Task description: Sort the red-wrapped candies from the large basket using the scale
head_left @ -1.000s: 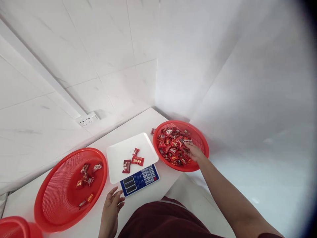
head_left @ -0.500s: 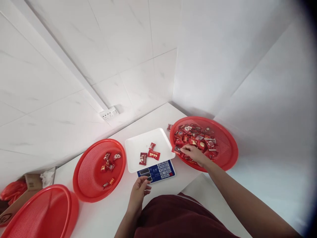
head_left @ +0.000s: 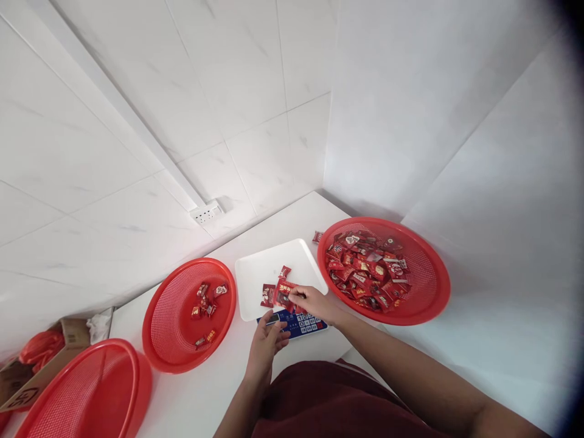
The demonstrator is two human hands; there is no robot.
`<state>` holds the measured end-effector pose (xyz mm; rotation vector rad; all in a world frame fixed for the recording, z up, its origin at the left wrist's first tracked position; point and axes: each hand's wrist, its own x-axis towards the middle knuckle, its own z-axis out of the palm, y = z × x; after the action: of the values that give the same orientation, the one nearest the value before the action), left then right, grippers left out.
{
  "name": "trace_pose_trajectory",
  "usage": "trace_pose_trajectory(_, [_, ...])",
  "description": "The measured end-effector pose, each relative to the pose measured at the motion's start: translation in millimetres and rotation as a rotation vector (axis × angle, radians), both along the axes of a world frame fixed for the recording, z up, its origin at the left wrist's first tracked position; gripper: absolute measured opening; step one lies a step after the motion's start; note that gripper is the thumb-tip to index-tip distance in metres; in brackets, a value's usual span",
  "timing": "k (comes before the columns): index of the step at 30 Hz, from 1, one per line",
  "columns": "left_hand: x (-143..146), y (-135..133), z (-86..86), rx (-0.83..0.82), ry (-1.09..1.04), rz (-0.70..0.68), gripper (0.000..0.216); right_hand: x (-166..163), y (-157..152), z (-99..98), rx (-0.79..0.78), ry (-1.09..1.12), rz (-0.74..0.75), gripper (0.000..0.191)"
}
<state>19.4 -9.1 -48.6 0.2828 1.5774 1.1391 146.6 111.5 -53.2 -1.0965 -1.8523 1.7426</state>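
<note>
Candy [head_left: 283, 299], red-wrapped, is up over the white tray [head_left: 258, 267], overlapping pieces lying there; can't tell if it's one piece or two. Step, as I read it: hand-placing pieces on the scale [head_left: 296, 326]. Letting go would call for getting low, then parting the pinch clear of the others. Left to right: cardboard box [head_left: 27, 394], red plastic bag [head_left: 43, 348] inside; near-left basket [head_left: 143, 377], cut off by frame; middle basket [head_left: 165, 316], small scatter of sweets [head_left: 203, 302] on its bottom. Left hand [head_left: 266, 345] is at the scale's display, fingers loosely curled, thumb apart, nothing visibly held. Tray: at least two wrapped pieces [head_left: 268, 295]. Right hand [head_left: 314, 302]: thumb and fingertips clamped on the candy. Right basket [head_left: 431, 289]: heaped wrapped sweets; one loose piece [head_left: 318, 236] just outside its rim.
</note>
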Motion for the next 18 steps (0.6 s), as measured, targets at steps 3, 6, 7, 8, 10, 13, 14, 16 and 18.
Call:
trace_pose_trajectory(3, [-4.1, -2.9, -3.7, -0.008, -0.004, 0.023, 0.06, -1.4, 11.6, 2.1, -0.029, 0.027, -0.031, 0.033])
trace_pose_trajectory(6, [-6.5, -8.9, -9.2, -0.023, -0.013, -0.01, 0.054, 9.8, 16.7, -4.1, -0.054, -0.028, -0.055, 0.038])
trace_pose_trajectory(7, [-6.5, -11.0, -10.7, -0.029, -0.008, -0.018, 0.053, 15.5, 16.5, -7.1, -0.086, -0.04, -0.067, 0.041])
trace_pose_trajectory(8, [-6.1, -12.7, -11.6, -0.035, -0.004, -0.028, 0.052, 21.3, 15.3, -10.0, -0.126, -0.036, -0.073, 0.047])
trace_pose_trajectory(10, [-3.8, -14.3, -11.4, -0.043, -0.006, -0.06, 0.05, 31.1, 9.4, -13.1, -0.182, 0.016, -0.052, 0.059])
trace_pose_trajectory(13, [3.5, -9.8, -5.1, -0.032, -0.038, -0.149, 0.051, 35.2, -9.3, -9.2, -0.187, 0.111, 0.105, 0.076])
trace_pose_trajectory(14, [6.8, -6.7, -1.8, -0.019, -0.061, -0.192, 0.051, 33.8, -17.7, -6.2, -0.181, 0.122, 0.168, 0.079])
trace_pose_trajectory(16, [13.7, 0.2, 5.6, 0.03, -0.116, -0.285, 0.048, 28.9, -33.8, 0.2, -0.161, 0.117, 0.263, 0.082])
trace_pose_trajectory(18, [19.1, 6.2, 12.5, 0.088, -0.16, -0.35, 0.042, 26.0, -42.7, 4.1, -0.097, 0.102, 0.299, 0.083])
